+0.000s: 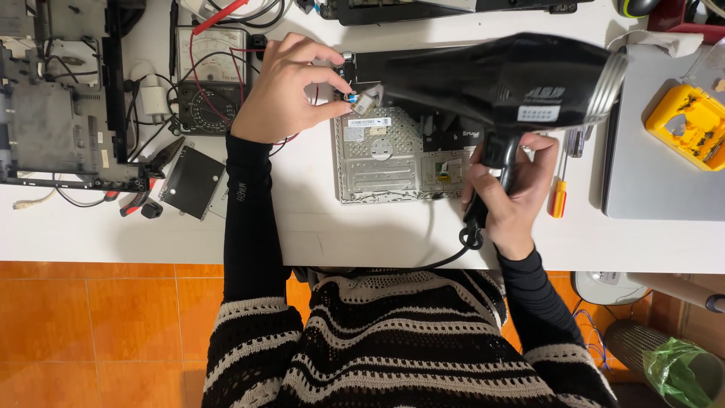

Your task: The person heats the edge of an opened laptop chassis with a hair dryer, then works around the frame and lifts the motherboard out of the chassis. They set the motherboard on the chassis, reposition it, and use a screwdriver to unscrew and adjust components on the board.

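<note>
While the right hand [507,189] has its grip closed around the handle of a black hair dryer [502,75], the nozzle end points left at a small blue-and-silver part [361,100]. Left hand [285,89] pinches that part between thumb and fingertips, just above the silver metal chassis [381,155] lying on the white desk [317,219]. Looks like a heating step on the pinched part; next move likely calls for steady aim and fingers kept out of the airflow. Labels: white rectangular sticker on the chassis' top edge, white one on the dryer body. Left of the hand sits an analog multimeter [210,79]; a yellow-handled screwdriver [559,193] lies right.
</note>
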